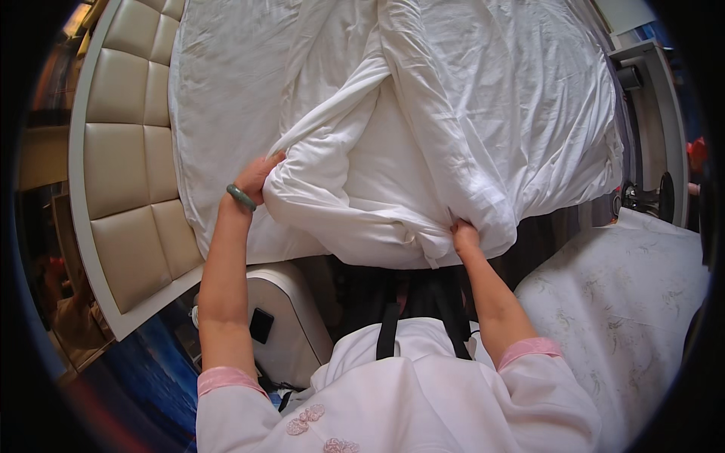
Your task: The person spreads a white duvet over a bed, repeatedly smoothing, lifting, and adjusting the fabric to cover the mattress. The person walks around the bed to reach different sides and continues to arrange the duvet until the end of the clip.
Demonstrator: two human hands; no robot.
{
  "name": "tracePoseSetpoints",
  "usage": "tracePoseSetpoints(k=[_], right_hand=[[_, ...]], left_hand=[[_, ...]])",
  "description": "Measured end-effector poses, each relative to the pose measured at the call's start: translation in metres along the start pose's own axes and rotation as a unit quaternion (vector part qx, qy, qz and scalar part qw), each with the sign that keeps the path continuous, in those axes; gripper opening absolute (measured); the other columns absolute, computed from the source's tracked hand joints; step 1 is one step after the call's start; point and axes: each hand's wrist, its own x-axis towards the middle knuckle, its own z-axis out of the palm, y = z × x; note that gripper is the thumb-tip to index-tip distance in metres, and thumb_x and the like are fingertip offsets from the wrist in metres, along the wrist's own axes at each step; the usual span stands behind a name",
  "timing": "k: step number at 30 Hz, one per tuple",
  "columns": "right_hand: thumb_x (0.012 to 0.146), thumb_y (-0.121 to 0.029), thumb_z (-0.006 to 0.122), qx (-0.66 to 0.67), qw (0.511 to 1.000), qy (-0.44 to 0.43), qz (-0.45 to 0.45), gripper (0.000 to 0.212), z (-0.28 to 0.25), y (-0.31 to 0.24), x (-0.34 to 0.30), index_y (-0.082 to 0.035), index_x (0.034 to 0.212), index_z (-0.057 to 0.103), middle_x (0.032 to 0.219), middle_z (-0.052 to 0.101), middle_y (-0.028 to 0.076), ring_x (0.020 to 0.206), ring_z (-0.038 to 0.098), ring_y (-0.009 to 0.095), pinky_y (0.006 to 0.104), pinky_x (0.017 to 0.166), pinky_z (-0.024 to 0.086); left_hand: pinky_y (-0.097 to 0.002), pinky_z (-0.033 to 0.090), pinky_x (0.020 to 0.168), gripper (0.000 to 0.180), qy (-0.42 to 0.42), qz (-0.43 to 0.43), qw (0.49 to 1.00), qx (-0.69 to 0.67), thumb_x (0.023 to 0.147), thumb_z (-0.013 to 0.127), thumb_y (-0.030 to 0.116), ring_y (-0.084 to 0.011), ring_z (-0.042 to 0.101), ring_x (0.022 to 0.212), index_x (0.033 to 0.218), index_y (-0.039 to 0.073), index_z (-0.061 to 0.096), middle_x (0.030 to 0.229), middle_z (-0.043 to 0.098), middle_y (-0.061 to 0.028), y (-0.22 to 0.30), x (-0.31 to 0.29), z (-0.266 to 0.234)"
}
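Note:
A bulky white duvet (325,181) lies bunched in thick folds at the near side of the bed, with a flat triangular patch showing between its rolls. My left hand (259,175), with a green bangle at the wrist, grips its left edge; some of the fingers are hidden by the cloth. At the near right, my right hand (466,235) is closed on the cloth beside a thick roll, its fingertips lost in the fold. Small loose ends of fabric hang at the near edge between the hands.
A white bedsheet (219,98) covers the mattress. Along the left stands a padded beige headboard (124,155). A white bedside cabinet (291,309) with a black phone-like object (261,325) is by my left arm. Patterned pale cloth (612,302) drapes something at the right.

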Motion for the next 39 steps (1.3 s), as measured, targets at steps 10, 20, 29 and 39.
tracePoseSetpoints(k=[10,20,29,39], right_hand=[[0.083,-0.029,0.06,0.067,0.996,0.008,-0.053,0.03,-0.023,-0.061,-0.015,-0.01,0.106,0.062,0.102,0.063,0.02,0.099,0.059,0.038,0.0467,0.087,0.047],[0.077,-0.024,0.071,-0.025,0.978,0.198,-0.061,0.053,-0.085,-0.051,0.014,-0.015,0.126,0.051,0.126,0.048,0.012,0.116,0.046,0.033,0.0466,0.094,0.041],[0.071,-0.025,0.074,-0.061,0.972,0.116,-0.193,0.048,-0.079,-0.018,0.023,-0.015,0.114,0.057,0.127,0.048,0.011,0.114,0.047,0.031,0.0477,0.092,0.041],[0.075,-0.028,0.071,-0.013,0.972,0.045,-0.228,0.043,-0.132,0.069,0.016,-0.014,0.114,0.06,0.129,0.049,0.012,0.121,0.045,0.031,0.0474,0.094,0.042]], left_hand=[[-0.0353,0.049,0.081,0.035,0.127,0.068,0.877,0.458,0.093,0.059,0.029,-0.0209,0.064,0.092,0.113,0.001,0.063,0.101,0.07,-0.0128,-0.066,0.025,-0.004],[-0.0471,0.044,0.09,0.042,0.37,-0.009,0.716,0.592,0.086,0.063,0.025,-0.0393,0.054,0.112,0.125,0.012,0.052,0.123,0.057,-0.0211,-0.119,0.038,0.026],[-0.0513,0.023,0.11,0.082,0.276,0.249,0.626,0.686,0.082,0.065,0.039,-0.0367,0.022,0.141,0.149,0.015,0.025,0.154,0.022,-0.0175,-0.172,0.096,0.175],[-0.0611,0.026,0.107,0.073,0.175,-0.032,0.784,0.595,0.087,0.048,0.061,-0.0438,0.02,0.14,0.15,0.034,0.02,0.158,0.005,-0.0126,-0.188,0.246,0.404]])
